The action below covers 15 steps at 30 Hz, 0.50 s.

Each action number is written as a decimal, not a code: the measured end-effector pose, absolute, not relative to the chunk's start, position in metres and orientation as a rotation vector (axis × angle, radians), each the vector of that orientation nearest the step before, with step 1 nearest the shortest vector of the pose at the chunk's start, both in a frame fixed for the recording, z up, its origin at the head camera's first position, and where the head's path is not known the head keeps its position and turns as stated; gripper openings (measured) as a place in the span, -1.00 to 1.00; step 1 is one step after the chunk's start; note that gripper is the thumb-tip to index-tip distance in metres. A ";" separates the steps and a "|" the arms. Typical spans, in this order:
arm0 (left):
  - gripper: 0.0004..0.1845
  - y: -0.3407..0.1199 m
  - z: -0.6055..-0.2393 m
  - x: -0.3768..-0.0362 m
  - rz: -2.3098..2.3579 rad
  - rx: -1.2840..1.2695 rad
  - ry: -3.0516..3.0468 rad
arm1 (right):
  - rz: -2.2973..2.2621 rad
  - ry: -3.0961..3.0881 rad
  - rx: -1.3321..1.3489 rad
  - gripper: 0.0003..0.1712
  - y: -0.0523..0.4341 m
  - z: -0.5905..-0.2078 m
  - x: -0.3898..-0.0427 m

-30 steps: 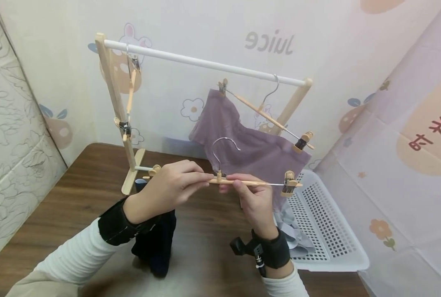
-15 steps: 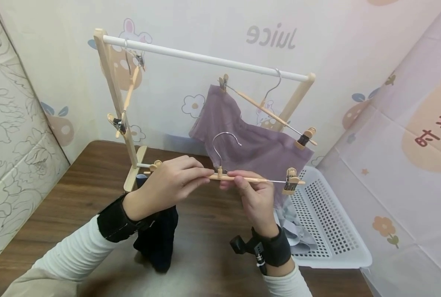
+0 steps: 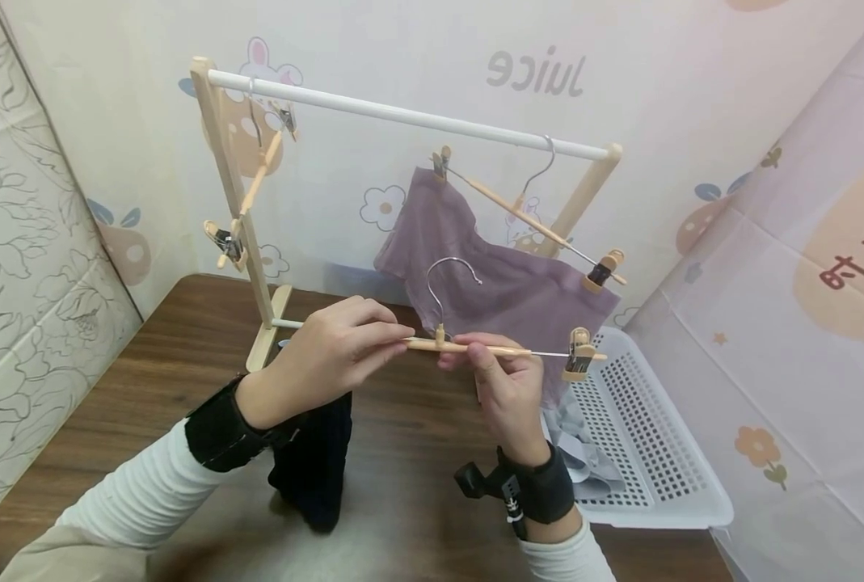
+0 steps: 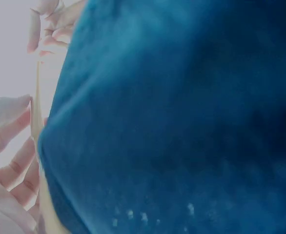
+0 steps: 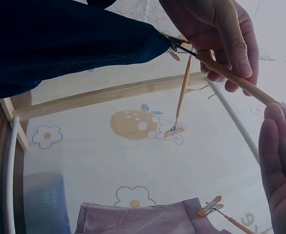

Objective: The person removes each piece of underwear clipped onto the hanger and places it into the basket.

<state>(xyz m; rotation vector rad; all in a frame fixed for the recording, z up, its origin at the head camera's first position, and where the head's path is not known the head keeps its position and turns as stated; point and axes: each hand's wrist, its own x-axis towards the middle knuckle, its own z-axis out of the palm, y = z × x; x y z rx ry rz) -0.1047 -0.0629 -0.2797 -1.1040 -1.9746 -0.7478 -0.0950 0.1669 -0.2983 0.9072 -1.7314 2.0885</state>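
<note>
Both hands hold a wooden clip hanger level, its metal hook pointing up. My left hand pinches the bar left of the hook, while my right hand has thumb and fingers on it to the right. The clip at the right end carries nothing. A navy garment hangs down below my left hand. In the right wrist view, the other clip bites a corner of that navy cloth. Navy fabric fills most of the left wrist view.
Behind stands a rack with a white rail. A mauve garment hangs from it by a second clip hanger. At the left, a bare clip hanger hangs sideways. A white basket with grey cloth sits right.
The bare hanger on the rail has turned, its far clip swinging right and its near clip left. The held hanger's left clip has gone out of sight behind my left hand. Both grips stay.
</note>
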 end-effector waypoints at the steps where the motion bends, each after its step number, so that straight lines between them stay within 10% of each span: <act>1: -0.80 -0.064 -0.279 -0.105 -0.748 -1.098 -1.971 | 2.078 -1.744 0.895 -0.74 0.167 -0.298 -0.095; 15: -0.80 -0.078 -0.280 -0.109 -0.789 -0.982 -1.980 | 2.121 -1.712 0.861 -0.78 0.172 -0.296 -0.095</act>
